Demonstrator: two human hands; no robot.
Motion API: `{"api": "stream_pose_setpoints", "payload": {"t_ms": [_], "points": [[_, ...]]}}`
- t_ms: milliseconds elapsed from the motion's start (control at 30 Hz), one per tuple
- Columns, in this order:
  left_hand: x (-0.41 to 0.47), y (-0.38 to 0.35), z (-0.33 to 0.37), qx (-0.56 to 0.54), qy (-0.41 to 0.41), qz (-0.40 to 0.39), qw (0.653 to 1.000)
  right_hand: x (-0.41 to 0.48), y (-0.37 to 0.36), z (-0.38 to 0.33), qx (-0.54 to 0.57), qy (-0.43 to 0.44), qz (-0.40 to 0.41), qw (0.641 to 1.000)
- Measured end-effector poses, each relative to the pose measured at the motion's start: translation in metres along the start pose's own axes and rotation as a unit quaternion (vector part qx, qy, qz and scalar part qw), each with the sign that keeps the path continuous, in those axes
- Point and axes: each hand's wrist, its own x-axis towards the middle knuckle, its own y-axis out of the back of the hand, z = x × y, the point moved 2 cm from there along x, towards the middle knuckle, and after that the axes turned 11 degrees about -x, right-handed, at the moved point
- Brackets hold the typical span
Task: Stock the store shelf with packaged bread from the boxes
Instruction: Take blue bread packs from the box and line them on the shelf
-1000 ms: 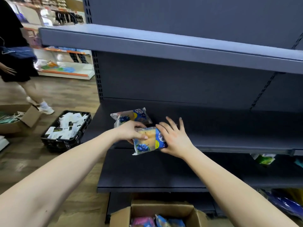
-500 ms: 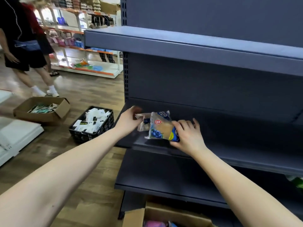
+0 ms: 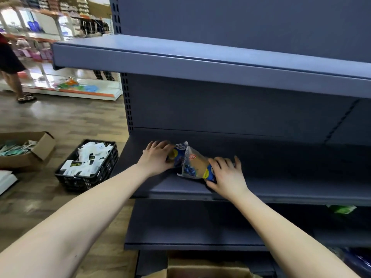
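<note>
Bread packs now sit further in on the middle shelf (image 3: 281,187) than a second ago. We slid the front bread pack (image 3: 193,165) in from the shelf's edge, against the back bread pack (image 3: 179,150) near the shelf's left end. Our left hand (image 3: 156,157) curls its fingers round the back bread pack. Our right hand (image 3: 227,175) presses the front bread pack with flat, spread fingers. We think two are nearly placed. The cardboard box (image 3: 200,270) below the shelf is cut off, so its bread is hidden.
</note>
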Motion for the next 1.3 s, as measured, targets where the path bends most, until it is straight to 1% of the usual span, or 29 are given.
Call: {"api": "stream_pose_setpoints", "payload": {"t_ms": [167,267,467,767,867,1033,1200,1300], "points": [[0.014,-0.010,-0.005,0.020,0.038,-0.037,0.998,-0.003,-0.007,-0.001,0.002,-0.010,-0.010,1.000],[0.017,-0.012,-0.007,0.017,0.062,-0.041,0.997,-0.002,-0.012,0.000,0.003,-0.014,-0.027,1.000],[0.027,-0.005,-0.019,0.042,0.051,-0.026,0.997,0.013,-0.019,0.000,-0.006,0.006,-0.032,0.999],[0.033,0.005,-0.060,0.055,0.069,0.006,0.996,0.047,-0.035,-0.029,-0.007,0.009,-0.031,0.999],[0.038,0.008,-0.073,0.076,0.062,0.025,0.995,0.060,-0.041,-0.037,-0.007,-0.004,-0.044,0.999],[0.056,0.012,-0.092,0.113,0.010,0.049,0.992,0.078,-0.055,-0.043,0.003,-0.035,-0.052,0.998],[0.073,0.009,-0.101,0.110,0.001,0.066,0.992,0.086,-0.067,-0.046,0.019,-0.071,-0.029,0.997],[0.081,0.004,-0.104,0.085,0.020,0.087,0.992,0.089,-0.071,-0.047,0.018,-0.080,-0.024,0.996]]}}
